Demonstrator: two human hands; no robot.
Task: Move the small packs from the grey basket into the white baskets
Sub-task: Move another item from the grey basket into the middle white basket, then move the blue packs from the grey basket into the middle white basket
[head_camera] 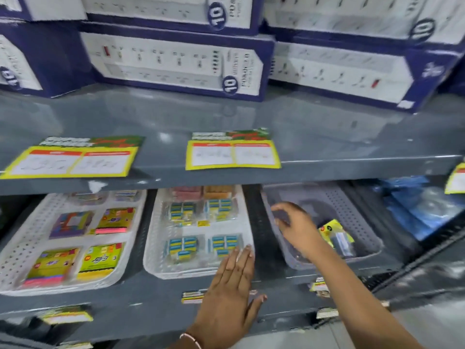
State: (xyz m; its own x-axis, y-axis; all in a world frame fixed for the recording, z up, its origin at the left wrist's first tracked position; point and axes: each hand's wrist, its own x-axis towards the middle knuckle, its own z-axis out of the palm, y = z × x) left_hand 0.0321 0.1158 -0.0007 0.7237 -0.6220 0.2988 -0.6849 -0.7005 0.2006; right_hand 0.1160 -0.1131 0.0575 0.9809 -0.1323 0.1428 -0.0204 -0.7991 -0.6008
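Note:
The grey basket (pixel 362 217) sits on the lower shelf at right, and a yellow small pack (pixel 336 235) lies in it. My right hand (pixel 295 226) reaches over the basket's left wall, fingers spread, holding nothing. The middle white basket (pixel 156 248) holds several packs of blue and yellow items (pixel 182 246). My left hand (pixel 232 290) lies flat and open at this basket's front right corner, fingertips touching the rim. The left white basket (pixel 15 260) holds colourful packs (pixel 100 258).
The upper grey shelf (pixel 327 147) overhangs the baskets and carries yellow price cards (pixel 232 154) and large blue-and-white boxes (pixel 176 64). Blue plastic-wrapped goods (pixel 415 210) lie right of the grey basket. Price labels (pixel 192 297) line the lower shelf's front edge.

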